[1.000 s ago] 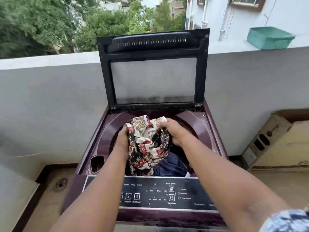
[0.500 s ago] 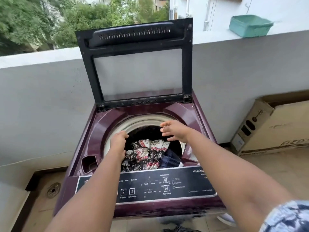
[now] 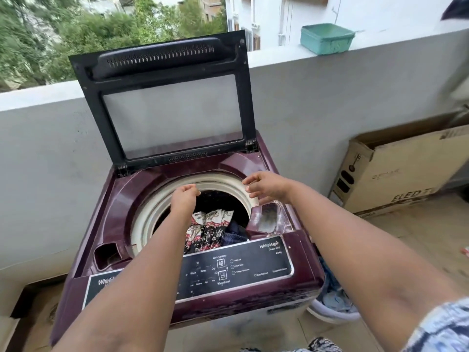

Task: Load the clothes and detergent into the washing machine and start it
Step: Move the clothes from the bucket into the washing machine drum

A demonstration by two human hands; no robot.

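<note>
A maroon top-loading washing machine (image 3: 256, 158) stands in front of me with its black-framed lid (image 3: 162, 102) raised. Inside the drum lies a patterned cream, red and black cloth (image 3: 208, 227) beside a dark blue garment (image 3: 234, 233). My left hand (image 3: 184, 196) hovers over the drum opening with loosely curled fingers and holds nothing. My right hand (image 3: 266, 186) hangs over the white drum rim (image 3: 142, 224) at its right side, fingers relaxed and empty. A recessed compartment (image 3: 266, 218) sits at the drum's right, another pocket (image 3: 106, 255) at its left. The control panel (image 3: 228, 270) faces me.
A grey parapet wall (image 3: 330, 97) runs behind the machine with a green plastic tub (image 3: 326, 38) on top. A large cardboard box (image 3: 406, 171) leans against the wall at the right. A white basin with blue clothes (image 3: 332, 303) sits on the floor right of the machine.
Both hands let go of the patterned cloth, which dropped into the drum. The hands have lifted away from it and spread apart, the right one moving toward the rim.
</note>
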